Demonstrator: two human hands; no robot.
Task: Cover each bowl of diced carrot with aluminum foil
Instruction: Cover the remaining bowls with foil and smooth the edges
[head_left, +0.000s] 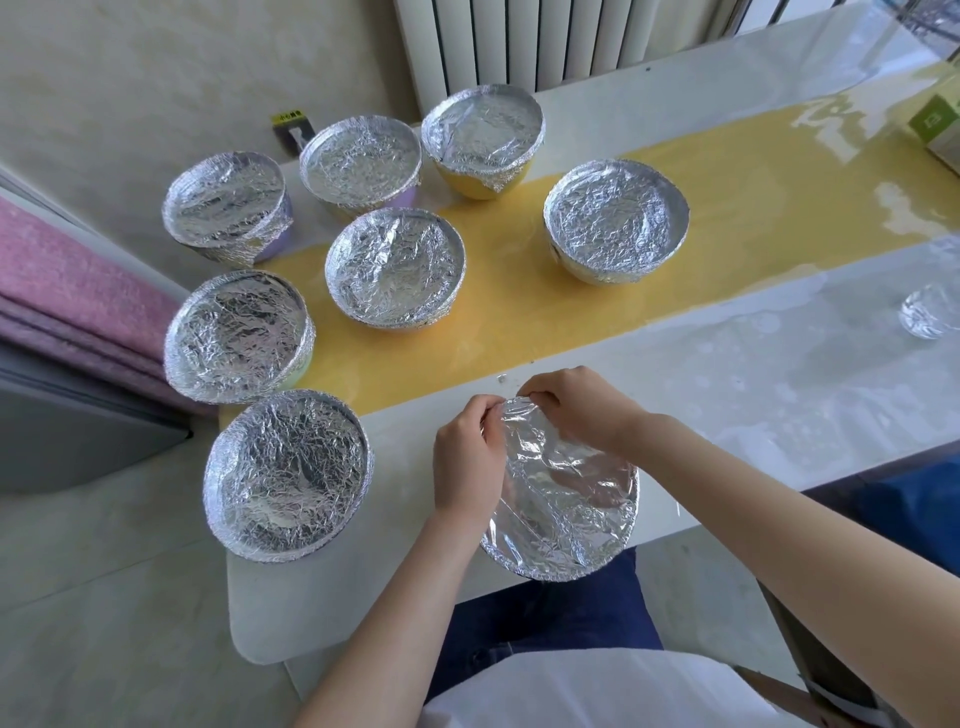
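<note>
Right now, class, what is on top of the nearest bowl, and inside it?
Aluminum foil spans its top; the left hand and right hand pinch the far edge. The foil hides whatever is inside.

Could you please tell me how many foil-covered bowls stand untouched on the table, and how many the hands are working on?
Untouched foil-covered bowls: 7
Foil-covered bowl pinched at its far rim by the left hand and right hand: 1
Total: 8

front bowl (563, 499): table (727, 374) near edge | seven bowls (395, 265): behind, left
</note>
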